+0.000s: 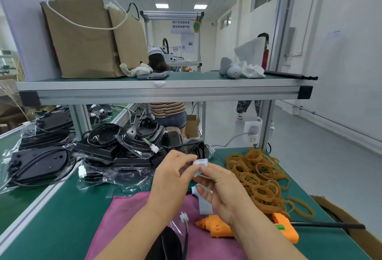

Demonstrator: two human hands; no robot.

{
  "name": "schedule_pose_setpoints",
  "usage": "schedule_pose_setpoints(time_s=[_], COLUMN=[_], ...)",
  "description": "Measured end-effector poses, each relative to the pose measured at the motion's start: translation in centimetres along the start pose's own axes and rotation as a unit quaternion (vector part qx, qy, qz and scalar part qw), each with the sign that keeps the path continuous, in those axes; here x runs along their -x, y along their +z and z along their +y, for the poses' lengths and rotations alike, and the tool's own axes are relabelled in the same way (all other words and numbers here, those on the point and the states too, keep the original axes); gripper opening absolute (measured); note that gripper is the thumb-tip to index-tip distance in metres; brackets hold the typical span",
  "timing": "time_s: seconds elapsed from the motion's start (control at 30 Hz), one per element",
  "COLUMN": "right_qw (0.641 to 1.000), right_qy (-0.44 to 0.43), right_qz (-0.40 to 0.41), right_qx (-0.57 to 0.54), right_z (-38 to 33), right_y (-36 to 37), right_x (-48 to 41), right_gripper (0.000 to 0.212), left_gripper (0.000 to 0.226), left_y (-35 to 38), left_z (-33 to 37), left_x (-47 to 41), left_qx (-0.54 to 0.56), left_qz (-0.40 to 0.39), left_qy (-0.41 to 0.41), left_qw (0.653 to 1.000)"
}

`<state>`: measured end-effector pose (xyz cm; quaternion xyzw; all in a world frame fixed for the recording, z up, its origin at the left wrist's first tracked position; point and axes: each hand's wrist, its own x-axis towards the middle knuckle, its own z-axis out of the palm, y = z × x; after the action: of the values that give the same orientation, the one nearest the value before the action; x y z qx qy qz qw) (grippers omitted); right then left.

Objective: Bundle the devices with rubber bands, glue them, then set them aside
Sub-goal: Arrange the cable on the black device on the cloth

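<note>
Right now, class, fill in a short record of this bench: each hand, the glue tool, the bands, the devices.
left hand: pinches a white label
right hand: pinches the same label
glue gun: orange, lying partly on the pink cloth, partly hidden by the right forearm
rubber bands: loose heap on the table, right of the hands
devices: black, in clear bags, piled beyond the hands

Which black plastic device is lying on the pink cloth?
The black rounded device at the bottom edge, beside a wired white plug. Only it rests on the pink cloth; the other devices are piled farther back in clear bags.
</note>
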<state>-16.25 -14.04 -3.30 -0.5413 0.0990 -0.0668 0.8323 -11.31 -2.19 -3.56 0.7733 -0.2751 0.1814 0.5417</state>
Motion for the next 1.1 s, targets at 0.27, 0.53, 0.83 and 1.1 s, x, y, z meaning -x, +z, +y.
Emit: schedule_pose_setpoints(time_s=[0.27,0.53,0.83,1.1], right_qw=[0.999,0.997,0.996,0.996], right_qy=[-0.005,0.062,0.044,-0.001], right_qz=[0.01,0.051,0.079,0.071], right_qx=[0.048,0.019,-0.003,0.057], right_z=[-0.1,-0.7,0.0,0.1], right_y=[-0.1,-0.4,-0.3,-0.3], right_x=[-0.4,-1.8,-2.3,-2.3], right_gripper=[0.016,0.019,0.018,0.022], left_gripper=[0.014,0.012,0.019,0.013], left_y=[-0.4,-0.2,-0.1,-0.5], left_z=[-0.3,0.1,0.0,0.5], left_x=[-0.1,0.4,0.6,0.6], left_qx=[0.021,-0.075,-0.112,-0.075], left_qz=[0.004,0.005,0.011,0.009], left_qy=[-0.019,0.109,0.115,0.082], left_qw=[1.0,0.991,0.987,0.994])
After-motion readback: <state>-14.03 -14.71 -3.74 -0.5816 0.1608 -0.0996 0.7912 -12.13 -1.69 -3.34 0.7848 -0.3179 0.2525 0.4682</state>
